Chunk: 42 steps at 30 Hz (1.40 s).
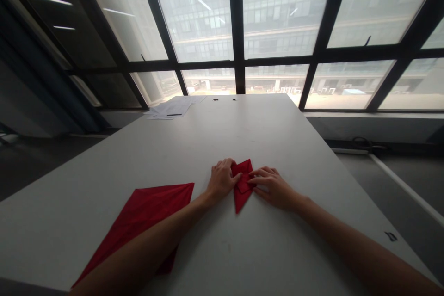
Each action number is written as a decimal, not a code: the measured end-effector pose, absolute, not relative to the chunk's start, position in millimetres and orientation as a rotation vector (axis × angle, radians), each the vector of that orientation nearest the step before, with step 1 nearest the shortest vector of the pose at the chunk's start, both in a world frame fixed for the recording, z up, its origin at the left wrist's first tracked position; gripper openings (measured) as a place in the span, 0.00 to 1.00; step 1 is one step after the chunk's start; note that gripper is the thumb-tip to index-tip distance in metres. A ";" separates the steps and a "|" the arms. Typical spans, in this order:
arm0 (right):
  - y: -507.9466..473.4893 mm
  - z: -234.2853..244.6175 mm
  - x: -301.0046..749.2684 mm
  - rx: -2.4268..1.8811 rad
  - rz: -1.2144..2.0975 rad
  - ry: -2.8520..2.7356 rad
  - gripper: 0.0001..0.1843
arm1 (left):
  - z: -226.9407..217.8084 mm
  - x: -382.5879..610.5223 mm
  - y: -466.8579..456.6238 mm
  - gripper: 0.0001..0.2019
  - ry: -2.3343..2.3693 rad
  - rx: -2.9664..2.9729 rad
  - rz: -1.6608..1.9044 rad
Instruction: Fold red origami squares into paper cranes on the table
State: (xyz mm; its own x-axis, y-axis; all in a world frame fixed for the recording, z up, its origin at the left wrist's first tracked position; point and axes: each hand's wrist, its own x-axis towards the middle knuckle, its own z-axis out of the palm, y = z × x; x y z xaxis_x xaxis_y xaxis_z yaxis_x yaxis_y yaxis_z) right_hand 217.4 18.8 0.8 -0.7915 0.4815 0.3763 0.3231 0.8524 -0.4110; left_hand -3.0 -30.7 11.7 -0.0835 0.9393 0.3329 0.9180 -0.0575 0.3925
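Note:
A small piece of folded red paper [244,184] lies on the white table in front of me, with a point at its top and a longer one towards me. My left hand [224,177] grips its left edge, thumb across the top face and fingers curled behind. From the other side, my right hand [272,187] holds the right edge between bent fingers and thumb. Under and beside my left forearm spreads a larger red sheet [149,210] with creases; the forearm covers part of it.
White papers [169,108] with a dark pen [174,114] on them lie at the table's far left. Two small dark spots mark the far end. A black mark or clip [391,236] is near the right edge. Tall windows stand beyond the table [263,134].

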 end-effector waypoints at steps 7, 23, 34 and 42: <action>17.5 3.9 218.0 -0.555 0.467 -2.559 0.15 | 5.9 -5.6 -25.7 0.16 2.033 2.016 1.000; 15.8 7.3 218.1 -0.547 0.459 -2.570 0.15 | 17.7 1.2 -35.4 0.12 1.536 2.344 0.890; 22.5 -1.6 215.4 -0.626 0.475 -2.433 0.12 | 23.5 6.3 -45.5 0.15 1.513 2.551 0.627; 28.0 -6.8 218.8 -0.838 0.334 -2.561 0.26 | 24.6 6.2 -50.7 0.25 1.320 2.652 0.388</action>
